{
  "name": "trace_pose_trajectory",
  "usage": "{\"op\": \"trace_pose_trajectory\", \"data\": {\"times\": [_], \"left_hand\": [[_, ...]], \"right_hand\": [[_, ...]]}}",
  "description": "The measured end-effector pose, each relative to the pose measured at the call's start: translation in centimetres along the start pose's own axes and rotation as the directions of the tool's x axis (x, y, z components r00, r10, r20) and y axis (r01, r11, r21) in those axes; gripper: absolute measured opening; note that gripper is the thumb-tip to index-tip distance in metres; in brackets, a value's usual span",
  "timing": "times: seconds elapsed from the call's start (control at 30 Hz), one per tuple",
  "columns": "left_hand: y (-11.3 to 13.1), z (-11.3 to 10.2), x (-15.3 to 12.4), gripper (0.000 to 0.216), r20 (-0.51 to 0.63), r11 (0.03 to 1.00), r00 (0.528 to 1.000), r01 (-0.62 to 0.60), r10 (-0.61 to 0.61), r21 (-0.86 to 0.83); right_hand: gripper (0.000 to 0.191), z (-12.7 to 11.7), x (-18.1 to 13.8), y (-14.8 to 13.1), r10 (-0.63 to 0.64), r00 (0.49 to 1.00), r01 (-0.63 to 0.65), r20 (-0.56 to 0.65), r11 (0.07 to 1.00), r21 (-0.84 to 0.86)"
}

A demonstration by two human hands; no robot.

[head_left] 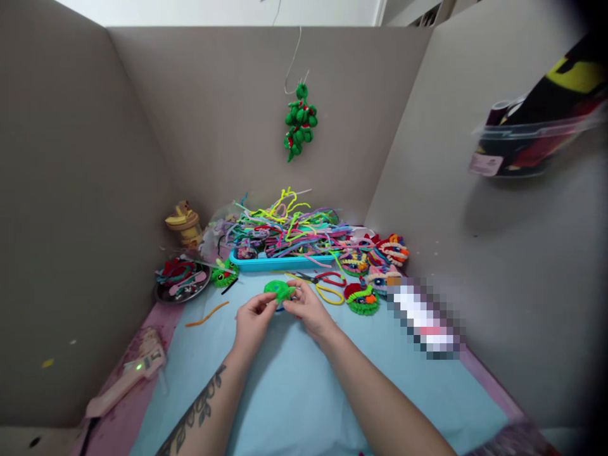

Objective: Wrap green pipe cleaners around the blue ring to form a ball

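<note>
Between my fingers is a small round green pipe-cleaner piece (278, 289), held just above the light blue table cover. My left hand (256, 313) pinches its lower left side. On the right edge, my right hand (308, 308) grips it with thumb and fingers. A bit of darker blue shows beneath the piece, mostly hidden by my hands. Close behind my right hand lie scissors (332, 288) with red and yellow handles. An orange pipe cleaner (208, 315) and a short black one (230, 286) rest left of my left hand.
A blue tray (285, 263) heaped with coloured pipe cleaners stands at the back. Finished colourful round pieces (361, 297) sit to its right. A metal bowl (183, 292) and a pink glue gun (128, 380) are at left. A green bundle (301, 123) hangs from a wire.
</note>
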State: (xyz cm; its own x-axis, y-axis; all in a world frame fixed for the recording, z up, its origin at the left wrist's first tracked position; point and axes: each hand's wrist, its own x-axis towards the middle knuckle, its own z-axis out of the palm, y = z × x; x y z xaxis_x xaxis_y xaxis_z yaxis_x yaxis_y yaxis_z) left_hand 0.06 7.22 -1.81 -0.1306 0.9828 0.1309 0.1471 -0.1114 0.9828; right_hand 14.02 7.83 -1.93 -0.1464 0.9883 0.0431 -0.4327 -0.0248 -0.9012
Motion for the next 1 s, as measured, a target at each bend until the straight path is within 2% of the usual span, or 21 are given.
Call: {"op": "trace_pose_trajectory", "data": {"times": [0.1, 0.27, 0.37, 0.63, 0.83, 1.0], "left_hand": [[0.2, 0.1, -0.4, 0.022, -0.009, 0.994, 0.998, -0.066, 0.067, 0.085], [0.4, 0.1, -0.9, 0.017, 0.052, 0.946, 0.965, -0.261, 0.256, 0.192], [0.3, 0.0, -0.9, 0.017, 0.061, 0.931, 0.954, -0.299, 0.293, 0.207], [0.4, 0.1, -0.9, 0.016, -0.004, 0.953, 0.97, -0.238, 0.243, 0.185], [-0.1, 0.2, -0.6, 0.018, -0.005, 0.973, 0.986, -0.165, 0.168, 0.162], [-0.2, 0.2, -0.5, 0.02, 0.012, 0.983, 0.992, -0.124, 0.124, 0.138]], "right_hand": [[0.054, 0.2, 0.0, 0.7, -0.031, 0.999, 0.03, -0.024, 0.999, -0.016], [0.068, 0.7, -0.1, 1.4, -0.036, 0.999, 0.035, -0.038, 0.999, -0.021], [0.068, 0.8, -0.2, 1.4, -0.02, 0.998, 0.02, -0.063, 1.0, 0.0], [0.056, 0.2, 0.4, 1.7, -0.029, 0.984, 0.032, -0.173, 0.999, 0.01], [0.052, 0.6, -0.1, 0.5, 0.091, 0.981, -0.079, -0.169, 0.994, 0.077], [0.052, 0.7, -0.2, 0.2, 0.105, 0.977, -0.095, -0.183, 0.993, 0.064]]}}
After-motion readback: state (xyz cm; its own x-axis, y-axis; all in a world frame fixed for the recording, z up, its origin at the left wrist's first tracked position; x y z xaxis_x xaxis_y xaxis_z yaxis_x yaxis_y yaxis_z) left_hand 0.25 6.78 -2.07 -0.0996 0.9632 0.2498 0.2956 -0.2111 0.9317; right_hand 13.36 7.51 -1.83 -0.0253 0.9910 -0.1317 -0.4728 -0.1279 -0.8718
